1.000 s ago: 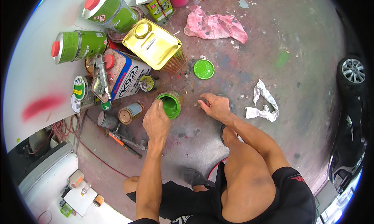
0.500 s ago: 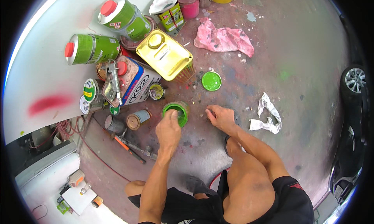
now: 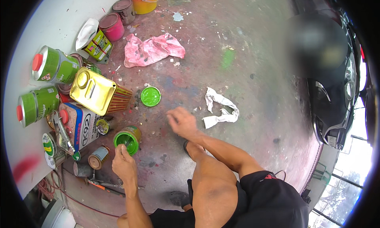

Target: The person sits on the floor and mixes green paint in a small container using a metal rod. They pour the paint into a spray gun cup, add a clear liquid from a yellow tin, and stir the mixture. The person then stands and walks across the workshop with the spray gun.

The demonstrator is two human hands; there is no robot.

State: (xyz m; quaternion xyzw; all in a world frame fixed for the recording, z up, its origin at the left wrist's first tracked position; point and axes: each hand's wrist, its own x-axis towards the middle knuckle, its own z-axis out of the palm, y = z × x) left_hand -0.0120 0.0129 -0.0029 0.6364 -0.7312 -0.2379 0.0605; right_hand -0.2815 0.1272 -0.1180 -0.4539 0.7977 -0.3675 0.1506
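My left hand [image 3: 124, 163] is closed at the near rim of an open can of bright green paint [image 3: 136, 131], which stands on the floor. From its fingers a thin stick [image 3: 129, 141] reaches into the paint; its upper end is hidden by the hand. Over the floor to the right hangs my right hand [image 3: 183, 123], empty, its fingers loosely bent and apart. The can's round lid [image 3: 151, 96], coated with green paint, lies beyond the can.
A tall yellow tin [image 3: 91, 91], green tins with red caps [image 3: 38, 105] and smaller cans crowd the left by a white panel. A spray gun [image 3: 63, 133] rests among them. Pink cloth [image 3: 152, 49] and white cloth [image 3: 223, 105] lie on the floor. A dark car [image 3: 330, 97] stands right.
The view has turned rightward, so the cans sit further left and more of the car shows. My left hand stays at the paint can; my right hand's fingers have loosened.
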